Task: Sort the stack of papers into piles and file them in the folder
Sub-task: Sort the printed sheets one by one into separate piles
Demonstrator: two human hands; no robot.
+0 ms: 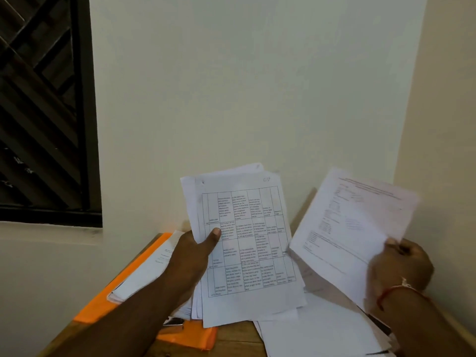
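Pale walls (257, 86) meet in a corner ahead of me, with a dark barred window (43, 112) on the left and a wooden table (231, 341) pushed into the corner below.

From my feed, the left hand (190, 256) grips the stack of papers (247, 248) by its left edge. The thumb (213, 234) lies across the top page and the fingers are hidden underneath. The stack is held up above the table, tilted toward the camera. Its top page shows a printed table of text, too small for me to read.

The right hand (399, 266) pinches the lower corner of a printed sheet (355, 217), held up to the right of the stack and apart from it. The sheet is blurred, and I cannot tell whether it is one page or several. A red thread band (396, 289) circles that wrist.

An orange folder (98, 307) lies open on the left of the table, with a few sheets (146, 271) resting on it. More loose papers (316, 331) lie spread on the table's right side, below the right hand.
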